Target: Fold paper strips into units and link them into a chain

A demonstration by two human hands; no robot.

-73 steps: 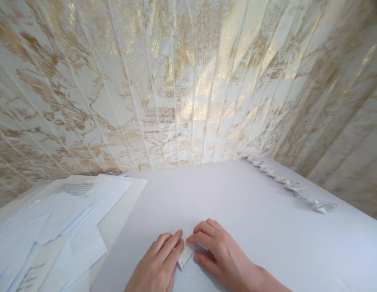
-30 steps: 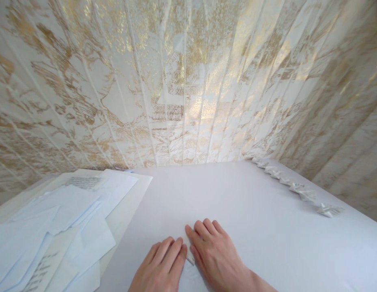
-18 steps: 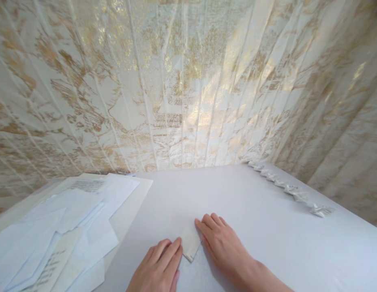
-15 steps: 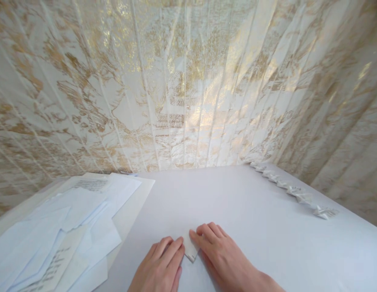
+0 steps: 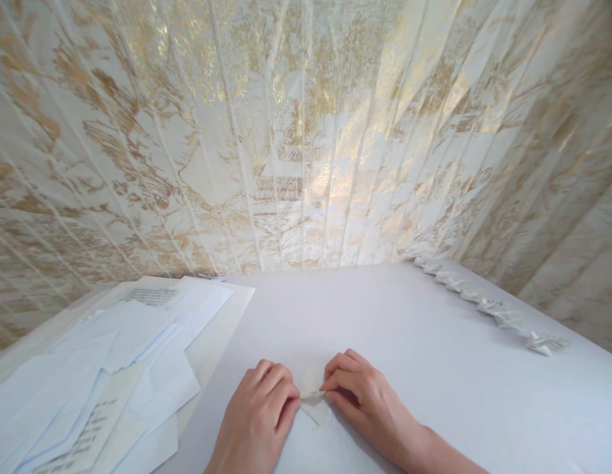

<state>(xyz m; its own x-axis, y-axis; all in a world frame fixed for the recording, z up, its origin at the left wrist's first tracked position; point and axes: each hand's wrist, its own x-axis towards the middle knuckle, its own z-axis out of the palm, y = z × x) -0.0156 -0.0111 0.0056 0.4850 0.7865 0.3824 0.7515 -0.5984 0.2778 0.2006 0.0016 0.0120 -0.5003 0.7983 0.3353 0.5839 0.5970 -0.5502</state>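
A small piece of folded white paper lies low in the middle of the head view, on the white table. One of its layers is lifted, and a pointed corner shows below the fold. My left hand pinches the paper's left edge between thumb and fingers. On the opposite side, my right hand grips the right edge between thumb and forefinger. Both hands rest close to the tabletop, and the fingertips cover the paper's two side corners.
Loose white sheets, some printed, are heaped on the left. A row of several small folded paper pieces runs along the right table edge. Behind the white table hangs a gold-patterned curtain.
Both hands have gone from lying flat against the paper's sides to pinching its edges. A layer of the paper has been raised. The view has shifted slightly.
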